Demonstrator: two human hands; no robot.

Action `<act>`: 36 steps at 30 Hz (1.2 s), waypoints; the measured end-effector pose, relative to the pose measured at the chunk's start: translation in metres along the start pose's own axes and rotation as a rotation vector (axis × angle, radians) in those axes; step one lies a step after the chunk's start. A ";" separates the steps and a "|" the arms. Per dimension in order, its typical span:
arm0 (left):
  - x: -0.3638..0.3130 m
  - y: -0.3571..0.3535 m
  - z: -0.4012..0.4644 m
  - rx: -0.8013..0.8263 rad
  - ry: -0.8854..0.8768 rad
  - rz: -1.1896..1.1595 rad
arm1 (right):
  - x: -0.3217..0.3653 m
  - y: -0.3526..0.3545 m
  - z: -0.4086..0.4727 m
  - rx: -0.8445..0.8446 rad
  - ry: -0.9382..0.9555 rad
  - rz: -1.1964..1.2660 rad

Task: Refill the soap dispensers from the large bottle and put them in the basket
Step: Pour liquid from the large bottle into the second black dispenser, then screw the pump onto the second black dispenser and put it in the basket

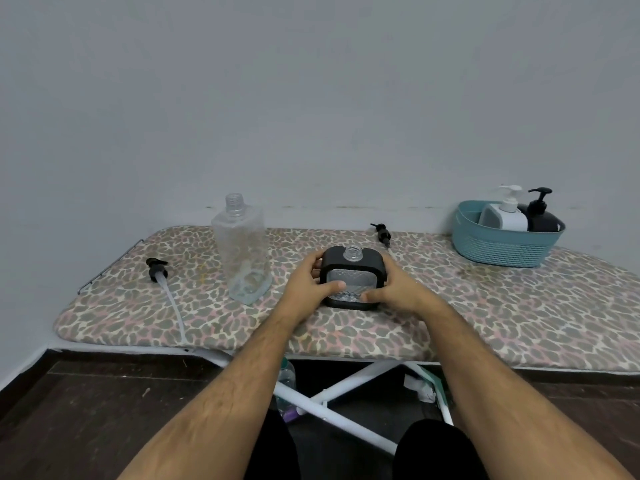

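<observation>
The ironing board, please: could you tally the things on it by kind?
Large bottle, open: 1
Dispensers in the basket: 2, white and black
Dispenser held by left hand and right hand, capless: 1
Loose pumps: 2
Basket: 1
Total: 7

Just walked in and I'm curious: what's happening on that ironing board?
A person holds a black-framed dispenser, its neck open, upright on the board with the left hand and right hand. The large clear bottle stands uncapped beside it. Two pumps lie loose; two dispensers already sit in the blue basket.
</observation>
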State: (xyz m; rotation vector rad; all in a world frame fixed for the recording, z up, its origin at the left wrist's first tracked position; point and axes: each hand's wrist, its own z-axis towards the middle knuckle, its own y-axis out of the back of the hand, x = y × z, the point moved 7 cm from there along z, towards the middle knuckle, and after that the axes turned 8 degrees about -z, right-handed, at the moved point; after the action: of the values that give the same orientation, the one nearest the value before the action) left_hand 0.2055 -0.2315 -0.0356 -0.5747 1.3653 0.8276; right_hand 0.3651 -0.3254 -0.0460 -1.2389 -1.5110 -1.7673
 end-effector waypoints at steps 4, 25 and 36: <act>-0.001 -0.001 0.005 -0.052 -0.018 0.014 | -0.004 0.029 0.008 0.052 -0.034 -0.027; 0.027 -0.007 0.020 0.011 0.053 -0.153 | -0.041 0.103 0.126 -0.577 -0.360 -0.328; 0.032 -0.006 0.021 -0.002 0.073 -0.132 | -0.039 0.093 0.136 -0.503 -0.481 -0.337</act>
State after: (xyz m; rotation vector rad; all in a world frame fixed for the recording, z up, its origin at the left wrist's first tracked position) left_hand 0.2231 -0.2128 -0.0644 -0.6948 1.3776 0.7065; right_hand 0.5025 -0.2270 -0.0381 -1.8495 -1.6603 -2.2839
